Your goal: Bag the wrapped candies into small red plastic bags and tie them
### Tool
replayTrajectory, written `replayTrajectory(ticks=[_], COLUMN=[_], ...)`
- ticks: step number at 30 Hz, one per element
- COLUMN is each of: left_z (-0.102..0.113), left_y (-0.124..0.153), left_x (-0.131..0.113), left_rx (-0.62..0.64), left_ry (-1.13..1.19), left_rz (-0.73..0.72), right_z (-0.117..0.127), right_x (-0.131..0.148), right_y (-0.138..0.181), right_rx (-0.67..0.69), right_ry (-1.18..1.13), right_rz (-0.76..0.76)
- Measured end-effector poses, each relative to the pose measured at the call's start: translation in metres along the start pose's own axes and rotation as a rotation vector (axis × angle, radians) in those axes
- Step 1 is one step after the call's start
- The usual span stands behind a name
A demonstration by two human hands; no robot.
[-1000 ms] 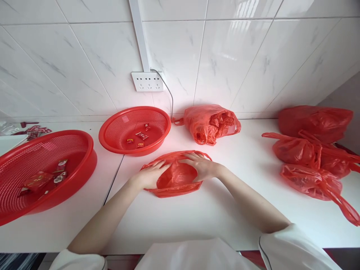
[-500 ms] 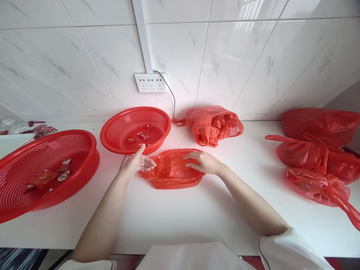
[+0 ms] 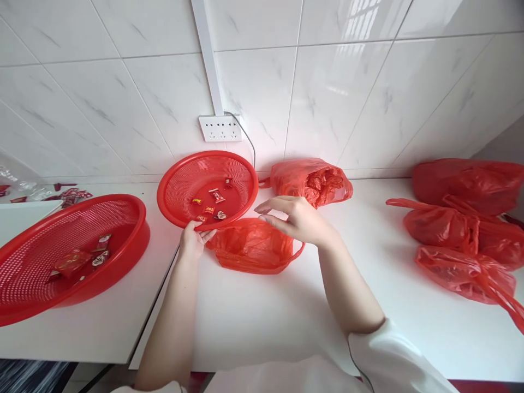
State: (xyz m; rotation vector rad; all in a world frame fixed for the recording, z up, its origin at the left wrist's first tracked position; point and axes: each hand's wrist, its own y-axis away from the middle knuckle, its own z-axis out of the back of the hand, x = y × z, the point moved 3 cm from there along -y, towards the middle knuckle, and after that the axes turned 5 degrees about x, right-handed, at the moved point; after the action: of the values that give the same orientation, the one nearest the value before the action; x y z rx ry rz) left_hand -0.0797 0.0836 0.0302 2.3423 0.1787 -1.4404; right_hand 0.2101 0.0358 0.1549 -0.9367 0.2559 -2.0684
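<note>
My left hand point(image 3: 194, 240) grips the near rim of a round red plastic basket point(image 3: 170, 185), thumb over the edge and fingers below. Several small wrapped candies point(image 3: 216, 195) lie in the basket, which leans toward me. Just in front of it, a thin red plastic bag point(image 3: 249, 256) lies on the white table with its mouth spread open. Over the bag's right side hovers my right hand point(image 3: 297, 215), fingers apart and holding nothing.
A larger red basket point(image 3: 131, 262) with wrapped sweets stands at left. Behind my right hand lies a red bag stuffed with more bags point(image 3: 286, 172). Filled red bags point(image 3: 438, 226) sit at right. A socket strip point(image 3: 221, 129) is on the tiled wall.
My left hand has gone from beside the bag to the basket's rim and taken hold. The basket has shifted and tilted toward me. My right hand has risen out of the bag.
</note>
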Motion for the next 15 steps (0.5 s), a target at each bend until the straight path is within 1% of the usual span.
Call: replayTrajectory(ticks=[2,4,7,10,15], left_z=[0.0,-0.001,-0.006,-0.013,-0.022], left_y=[0.002,0.008,0.021,0.033,0.044], left_x=[0.0,0.003,0.012,0.02,0.029], left_rx=[-0.006,0.025,0.132,0.213,0.193], left_ry=[-0.006,-0.005,-0.03,-0.061,-0.057], left_rz=[-0.014,-0.016,-0.048,-0.131,-0.212], right_z=[-0.003,-0.007,-0.011,-0.01,-0.006], right_x=[0.001,-0.003,-0.014,-0.025,-0.037], right_y=[0.001,0.003,0.007,0.008,0.01], right_rx=[0.046,0.094,0.095,0.091,0.074], right_ry=[-0.02,-0.008,0.043,0.084,0.145], right_rz=[-0.005,-0.045,-0.147,-0.221,-0.29])
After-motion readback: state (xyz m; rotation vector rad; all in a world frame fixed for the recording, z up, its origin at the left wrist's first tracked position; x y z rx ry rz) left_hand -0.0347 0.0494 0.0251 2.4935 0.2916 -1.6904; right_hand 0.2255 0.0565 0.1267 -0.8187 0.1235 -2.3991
